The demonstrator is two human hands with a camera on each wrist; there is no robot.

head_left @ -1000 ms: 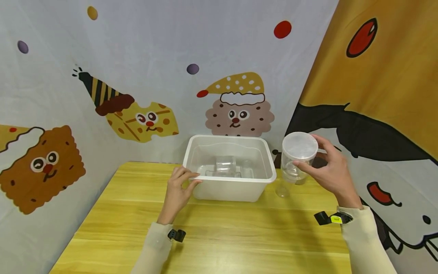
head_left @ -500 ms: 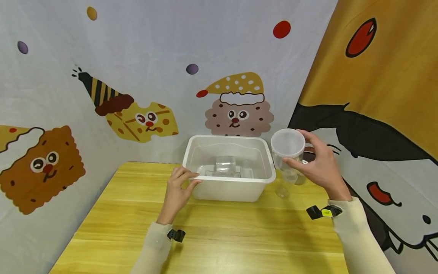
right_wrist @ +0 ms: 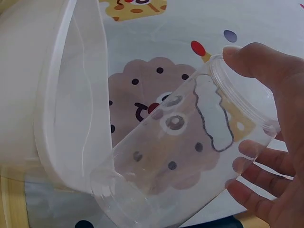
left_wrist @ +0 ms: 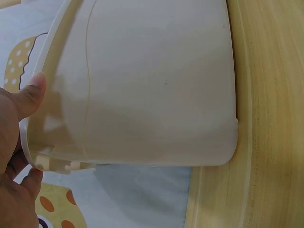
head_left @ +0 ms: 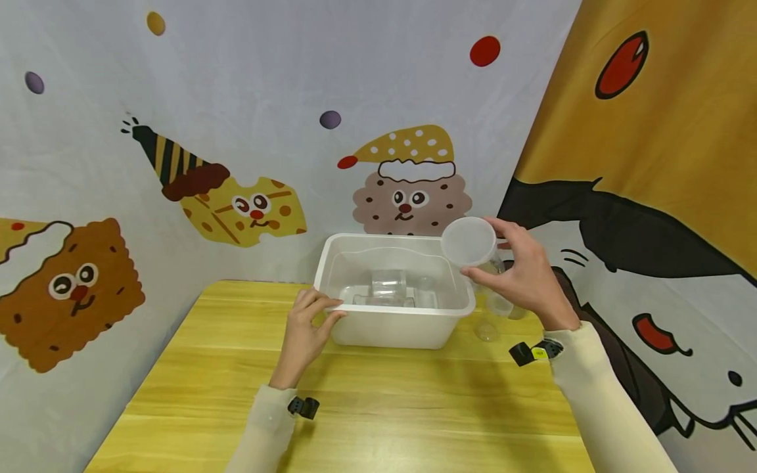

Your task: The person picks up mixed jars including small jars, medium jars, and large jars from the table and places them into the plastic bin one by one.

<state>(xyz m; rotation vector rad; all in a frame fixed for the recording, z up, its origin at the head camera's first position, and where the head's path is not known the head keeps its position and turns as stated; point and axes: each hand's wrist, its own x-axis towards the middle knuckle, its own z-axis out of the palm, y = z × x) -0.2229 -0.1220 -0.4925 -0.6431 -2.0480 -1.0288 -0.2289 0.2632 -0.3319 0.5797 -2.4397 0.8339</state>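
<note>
My right hand (head_left: 520,276) grips a clear plastic jar (head_left: 470,244) by its lidded top, tilted above the right rim of a white plastic bin (head_left: 397,325). In the right wrist view the jar (right_wrist: 190,152) hangs beside the bin's wall (right_wrist: 71,109), fingers and thumb wrapped round its upper end. My left hand (head_left: 307,322) holds the bin's front left corner, thumb on the rim; the left wrist view shows the thumb (left_wrist: 31,97) against the bin's edge (left_wrist: 142,85). Inside the bin lie other clear jars (head_left: 389,287).
The bin stands at the back of a yellow wooden table (head_left: 378,401), close to a cartoon-printed backdrop (head_left: 248,131). Two or three more clear containers (head_left: 493,315) stand on the table right of the bin, under my right hand.
My right hand has carried the jar leftward from beside the bin to above its right rim, tilting it. The left hand has stayed on the bin's corner.
</note>
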